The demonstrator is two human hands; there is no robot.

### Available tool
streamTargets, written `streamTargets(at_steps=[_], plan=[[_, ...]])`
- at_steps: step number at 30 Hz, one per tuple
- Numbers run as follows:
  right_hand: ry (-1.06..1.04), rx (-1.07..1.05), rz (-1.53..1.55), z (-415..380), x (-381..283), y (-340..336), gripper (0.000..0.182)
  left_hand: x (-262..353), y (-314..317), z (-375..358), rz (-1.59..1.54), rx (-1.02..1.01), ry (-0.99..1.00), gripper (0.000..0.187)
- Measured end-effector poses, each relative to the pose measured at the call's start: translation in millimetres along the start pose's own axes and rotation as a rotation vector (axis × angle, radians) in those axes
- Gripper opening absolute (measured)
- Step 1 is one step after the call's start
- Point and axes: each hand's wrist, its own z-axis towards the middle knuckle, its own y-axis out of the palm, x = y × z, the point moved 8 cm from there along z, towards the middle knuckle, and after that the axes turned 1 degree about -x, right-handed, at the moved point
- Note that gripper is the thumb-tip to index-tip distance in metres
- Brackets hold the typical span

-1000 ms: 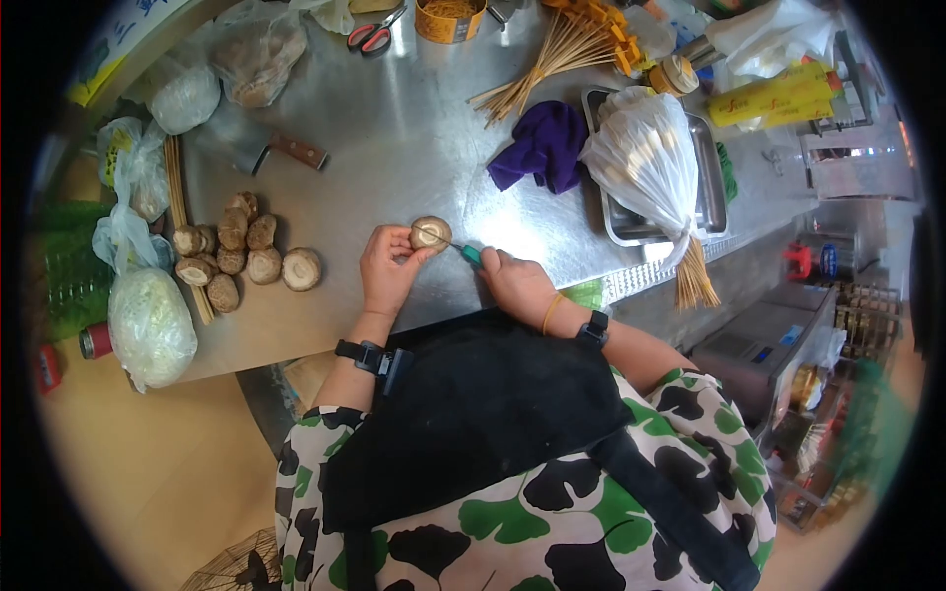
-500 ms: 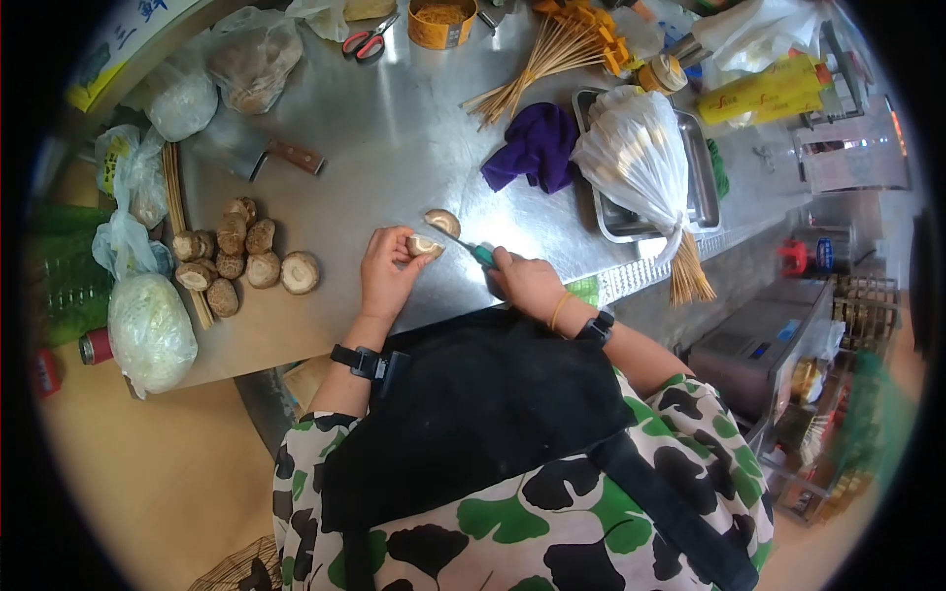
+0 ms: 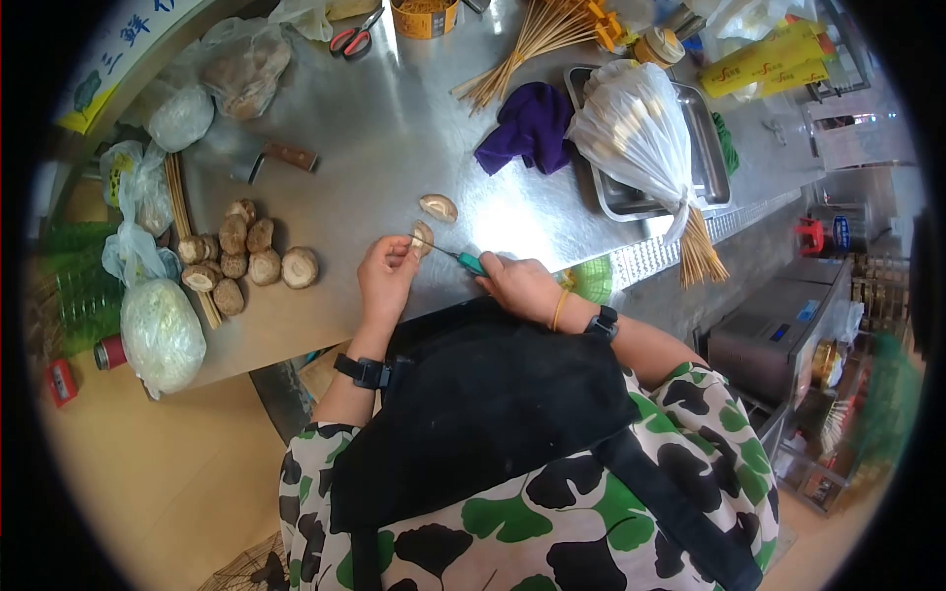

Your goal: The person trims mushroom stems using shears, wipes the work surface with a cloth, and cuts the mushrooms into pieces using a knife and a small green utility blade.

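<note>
My left hand [image 3: 387,274] pinches a cut piece of mushroom [image 3: 422,237] between thumb and fingers, just above the steel table. In my right hand [image 3: 522,288] is a small knife [image 3: 470,263] with a green handle, its thin blade pointing left and lying against that piece. Another cut mushroom piece [image 3: 439,208] rests on the table a little farther off, pale side showing. To the left sits a cluster of several whole brown mushrooms [image 3: 234,234].
A cleaver [image 3: 288,156] lies behind the mushrooms, near thin sticks [image 3: 178,202]. Bagged food [image 3: 163,335] is at the left edge. A purple cloth [image 3: 527,130], loose skewers [image 3: 532,49] and a metal tray [image 3: 711,163] bearing a bag of skewers [image 3: 636,133] are to the right.
The mushroom piece in my left hand has turned more upright, and the knife blade has moved left and down onto it. The other piece now lies apart from the blade.
</note>
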Motion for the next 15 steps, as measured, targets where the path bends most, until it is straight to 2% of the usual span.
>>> streamTargets(at_steps=[12, 15], plan=[[-0.028, 0.025, -0.033, -0.4, 1.1, -0.9, 0.024, -4.8, -3.1, 1.2, 0.047, 0.084, 0.058, 0.013], [-0.011, -0.045, -0.015, 5.1, 1.1, 3.3, 0.023, 1.8, -3.4, -0.8, 0.079, 0.088, 0.075, 0.013]])
